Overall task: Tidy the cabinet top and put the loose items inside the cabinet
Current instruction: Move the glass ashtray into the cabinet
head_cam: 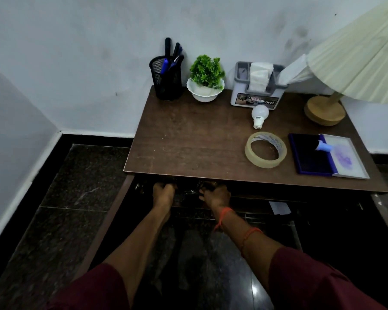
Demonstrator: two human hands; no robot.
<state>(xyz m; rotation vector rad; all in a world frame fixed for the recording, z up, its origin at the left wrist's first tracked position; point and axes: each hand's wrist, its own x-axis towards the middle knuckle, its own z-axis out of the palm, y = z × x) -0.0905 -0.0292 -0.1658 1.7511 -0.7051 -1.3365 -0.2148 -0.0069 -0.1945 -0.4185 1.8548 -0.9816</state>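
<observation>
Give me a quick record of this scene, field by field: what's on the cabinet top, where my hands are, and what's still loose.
surface: brown wooden cabinet top
back row: black mesh pen holder; green plant in white bowl; grey tissue box; wooden-based lamp with pleated shade
loose items: white light bulb; clear tape roll; open blue ink pad
left hand: under the front edge, inside the cabinet
right hand: likewise; what it holds is too dark to tell

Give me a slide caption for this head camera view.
Both hands, left and right, reach under the cabinet top; bulb, tape roll remain.
</observation>
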